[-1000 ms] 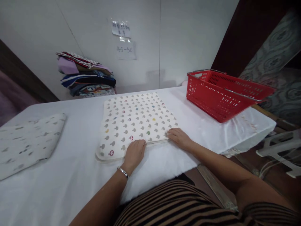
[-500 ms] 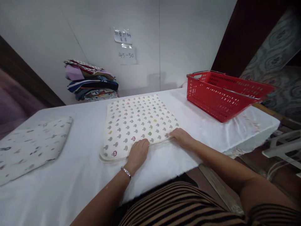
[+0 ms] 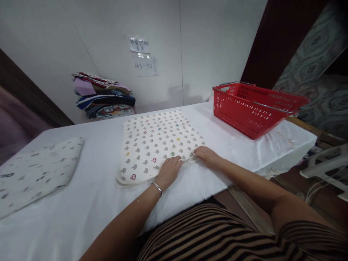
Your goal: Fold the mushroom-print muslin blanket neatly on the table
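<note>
A folded cream cloth with a mushroom print (image 3: 157,141) lies flat in the middle of the white table (image 3: 89,195). My left hand (image 3: 170,171), a bracelet on its wrist, rests on the cloth's near edge with its fingers curled over the hem. My right hand (image 3: 206,156) lies at the cloth's near right corner, its fingers bent onto the fabric. Both hands are close together along that edge. Whether the fingers pinch the hem or only press on it is hidden.
A red plastic basket (image 3: 252,108) with metal handles stands at the table's right end. A second folded patterned cloth (image 3: 35,174) lies at the left. A pile of folded fabrics (image 3: 103,95) sits against the back wall under paper notes (image 3: 143,54).
My left hand has slid to the right along the cloth's near edge, closer to my right hand. The right hand has stayed at the corner. The view has shifted slightly.
</note>
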{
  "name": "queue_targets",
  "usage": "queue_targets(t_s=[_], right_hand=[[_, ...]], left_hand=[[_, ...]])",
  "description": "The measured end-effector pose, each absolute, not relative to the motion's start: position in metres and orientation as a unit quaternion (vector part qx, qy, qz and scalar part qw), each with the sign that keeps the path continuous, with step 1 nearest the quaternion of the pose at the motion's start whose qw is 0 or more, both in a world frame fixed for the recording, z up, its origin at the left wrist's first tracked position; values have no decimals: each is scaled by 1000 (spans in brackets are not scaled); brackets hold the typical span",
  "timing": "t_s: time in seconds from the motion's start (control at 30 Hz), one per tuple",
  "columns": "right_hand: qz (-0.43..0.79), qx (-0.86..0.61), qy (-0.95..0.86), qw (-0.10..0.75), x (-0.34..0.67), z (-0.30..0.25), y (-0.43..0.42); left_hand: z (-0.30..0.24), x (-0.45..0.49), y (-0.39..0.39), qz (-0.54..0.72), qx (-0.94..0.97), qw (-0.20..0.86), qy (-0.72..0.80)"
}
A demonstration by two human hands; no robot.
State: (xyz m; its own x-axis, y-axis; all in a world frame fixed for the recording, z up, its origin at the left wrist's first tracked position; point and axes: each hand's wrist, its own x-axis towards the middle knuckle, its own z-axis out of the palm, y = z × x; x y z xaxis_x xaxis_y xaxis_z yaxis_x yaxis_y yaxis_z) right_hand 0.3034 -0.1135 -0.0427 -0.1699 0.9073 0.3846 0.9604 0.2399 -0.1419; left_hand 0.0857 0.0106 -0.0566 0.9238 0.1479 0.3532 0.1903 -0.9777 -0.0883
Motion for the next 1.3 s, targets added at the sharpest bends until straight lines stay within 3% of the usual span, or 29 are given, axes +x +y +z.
queue_targets(t_s=[0.8,1.3], right_hand=[[-148,-607,-760,177,291,-51,-122],[-132,-591,-781,150,293,-52,-120]], left_hand=[[-55,93,-1,-176,-976,75,-102],[-54,95,0,-138,-982,68,-109]])
